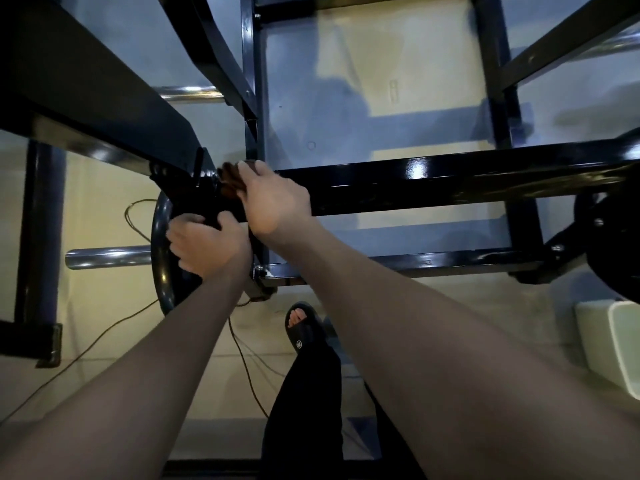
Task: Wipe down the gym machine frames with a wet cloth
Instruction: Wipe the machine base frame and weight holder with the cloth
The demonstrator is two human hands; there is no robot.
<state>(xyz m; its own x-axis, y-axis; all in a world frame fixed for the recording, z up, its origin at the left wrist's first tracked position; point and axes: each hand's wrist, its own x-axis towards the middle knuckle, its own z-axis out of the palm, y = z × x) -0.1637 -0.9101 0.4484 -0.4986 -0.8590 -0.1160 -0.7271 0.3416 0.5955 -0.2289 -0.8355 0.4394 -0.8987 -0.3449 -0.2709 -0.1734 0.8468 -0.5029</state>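
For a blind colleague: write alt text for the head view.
A right hand presses a dark brown cloth against a glossy black gym machine frame, while the left hand grips the frame beside it, above a sandalled foot.

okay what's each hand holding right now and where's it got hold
The right hand presses a dark cloth against the black frame bar. The left hand grips a black frame part near the joint.

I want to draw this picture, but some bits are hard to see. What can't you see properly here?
Head view:
- The cloth: mostly hidden under the right hand, and blurred; wetness can't be told.
- The left hand: its fingertips curl out of sight round a black frame part.
- The black wheel: partly behind the left hand.
- The white box: cut off by the right edge.
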